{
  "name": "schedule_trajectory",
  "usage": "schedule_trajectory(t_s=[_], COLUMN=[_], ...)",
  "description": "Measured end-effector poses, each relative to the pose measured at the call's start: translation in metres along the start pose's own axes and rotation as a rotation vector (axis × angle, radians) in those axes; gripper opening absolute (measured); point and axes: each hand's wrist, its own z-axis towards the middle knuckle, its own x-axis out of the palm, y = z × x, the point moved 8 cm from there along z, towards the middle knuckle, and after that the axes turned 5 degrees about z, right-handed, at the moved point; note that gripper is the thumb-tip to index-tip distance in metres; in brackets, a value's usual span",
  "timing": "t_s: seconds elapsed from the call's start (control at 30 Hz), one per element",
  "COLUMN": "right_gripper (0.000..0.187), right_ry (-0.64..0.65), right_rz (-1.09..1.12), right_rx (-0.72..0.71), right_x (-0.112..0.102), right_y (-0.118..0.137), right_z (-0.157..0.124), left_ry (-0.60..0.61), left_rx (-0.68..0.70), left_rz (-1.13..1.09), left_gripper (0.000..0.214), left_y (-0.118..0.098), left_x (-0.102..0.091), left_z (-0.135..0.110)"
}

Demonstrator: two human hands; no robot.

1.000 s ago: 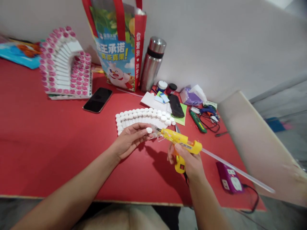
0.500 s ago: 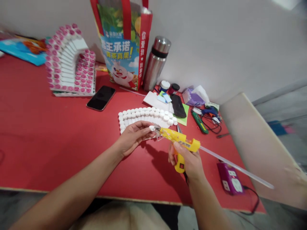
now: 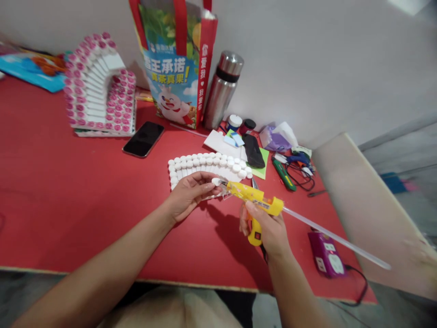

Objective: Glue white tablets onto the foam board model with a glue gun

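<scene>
My right hand [image 3: 268,228] grips a yellow glue gun [image 3: 254,197] by its handle, with a long clear glue stick [image 3: 336,239] trailing out to the right. The gun's nozzle touches a small white round cap [image 3: 215,181] pinched in the fingers of my left hand [image 3: 189,193]. Just behind my left hand lies a curved panel of white caps and sticks [image 3: 208,166] on the red table [image 3: 68,191].
A pink-and-white stepped cap model [image 3: 99,86] stands at the back left, a black phone [image 3: 143,139] beside it. A printed bag [image 3: 174,68], steel flask [image 3: 223,89], small jars, black case, green cutter [image 3: 283,173], cables and a purple power strip [image 3: 326,253] crowd the right.
The glue gun's nozzle has closed the small gap and now meets the white cap in my left hand. The camera has shifted slightly; both hands stay in nearly the same place.
</scene>
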Motion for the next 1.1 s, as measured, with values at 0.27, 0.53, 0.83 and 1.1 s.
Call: schedule_trajectory(t_s=[0.27, 0.53, 0.83, 1.1], right_gripper=[0.053, 0.052, 0.05, 0.052], right_ry=[-0.011, -0.032, -0.047, -0.018], right_rz=[-0.005, 0.038, 0.101, 0.071], right_rx=[0.054, 0.077, 0.071, 0.065], right_x=[-0.003, -0.005, -0.006, -0.005], right_y=[-0.006, -0.008, -0.011, -0.01], right_z=[-0.004, -0.006, -0.005, -0.004], left_ry=[-0.007, -0.009, 0.0, 0.004], left_rx=[-0.015, -0.016, -0.029, -0.027], left_rz=[-0.005, -0.022, -0.004, 0.017], left_gripper=[0.032, 0.031, 0.029, 0.033], left_y=[0.002, 0.004, 0.003, 0.002], left_x=[-0.001, -0.002, 0.0, 0.001], left_z=[0.001, 0.002, 0.001, 0.001])
